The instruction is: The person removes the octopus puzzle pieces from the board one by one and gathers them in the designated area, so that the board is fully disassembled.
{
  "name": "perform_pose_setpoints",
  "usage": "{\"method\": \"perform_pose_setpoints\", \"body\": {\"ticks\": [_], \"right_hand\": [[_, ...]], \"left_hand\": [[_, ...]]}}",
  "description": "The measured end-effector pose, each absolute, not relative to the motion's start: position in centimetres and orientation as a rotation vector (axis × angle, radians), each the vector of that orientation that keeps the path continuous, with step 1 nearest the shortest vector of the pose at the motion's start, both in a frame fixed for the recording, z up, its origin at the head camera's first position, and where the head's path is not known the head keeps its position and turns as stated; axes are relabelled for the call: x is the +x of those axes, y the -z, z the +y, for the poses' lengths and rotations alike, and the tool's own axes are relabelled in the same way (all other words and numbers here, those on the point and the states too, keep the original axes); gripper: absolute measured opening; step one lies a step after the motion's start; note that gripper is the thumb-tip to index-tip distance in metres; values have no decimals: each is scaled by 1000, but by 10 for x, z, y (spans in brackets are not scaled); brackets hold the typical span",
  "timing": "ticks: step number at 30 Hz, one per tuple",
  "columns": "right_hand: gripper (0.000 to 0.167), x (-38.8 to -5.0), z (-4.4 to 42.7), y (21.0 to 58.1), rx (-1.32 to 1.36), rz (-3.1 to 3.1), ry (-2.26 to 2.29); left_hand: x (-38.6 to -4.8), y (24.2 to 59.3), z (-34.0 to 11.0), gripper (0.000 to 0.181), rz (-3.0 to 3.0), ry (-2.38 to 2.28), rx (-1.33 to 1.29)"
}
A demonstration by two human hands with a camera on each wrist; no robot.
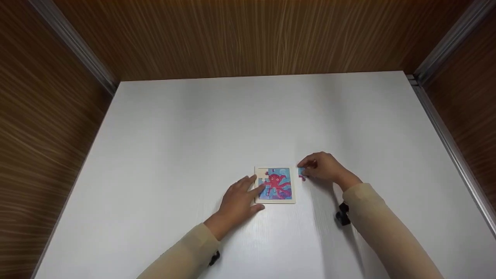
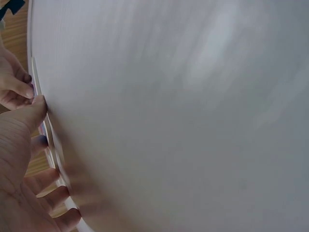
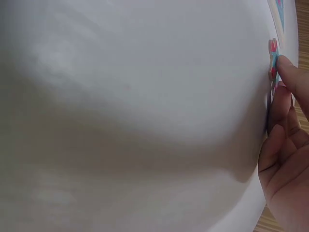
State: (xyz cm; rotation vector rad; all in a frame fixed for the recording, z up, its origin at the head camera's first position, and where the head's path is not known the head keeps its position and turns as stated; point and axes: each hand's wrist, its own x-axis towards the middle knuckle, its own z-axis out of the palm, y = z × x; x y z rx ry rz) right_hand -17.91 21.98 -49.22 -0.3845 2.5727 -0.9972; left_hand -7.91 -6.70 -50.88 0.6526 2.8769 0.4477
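A square jigsaw puzzle (image 1: 279, 196) with a pink octopus on blue lies in a pale wooden frame on the table. Its upper left corner shows bare wood where no piece lies. My left hand (image 1: 237, 201) rests at the frame's left side, fingers spread, one fingertip on the picture and the thumb by the lower edge. Just right of the frame, my right hand (image 1: 321, 167) pinches a blue and pink puzzle piece (image 1: 301, 171) between thumb and fingers. The right wrist view shows that puzzle piece (image 3: 273, 60) held close above the table, its edge towards the camera.
The white table (image 1: 186, 135) spreads out around the puzzle. Brown wood-grain panels (image 1: 248, 38) stand at the back and both sides, with metal strips at the corners. Black wrist devices (image 1: 342, 215) sit under the sleeves.
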Motion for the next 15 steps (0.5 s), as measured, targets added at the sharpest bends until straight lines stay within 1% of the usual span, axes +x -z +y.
{"method": "perform_pose_setpoints", "body": {"ticks": [15], "right_hand": [[18, -176, 217, 492, -299, 2569, 1084]], "left_hand": [[-81, 507, -66, 60, 2890, -491, 643]]}}
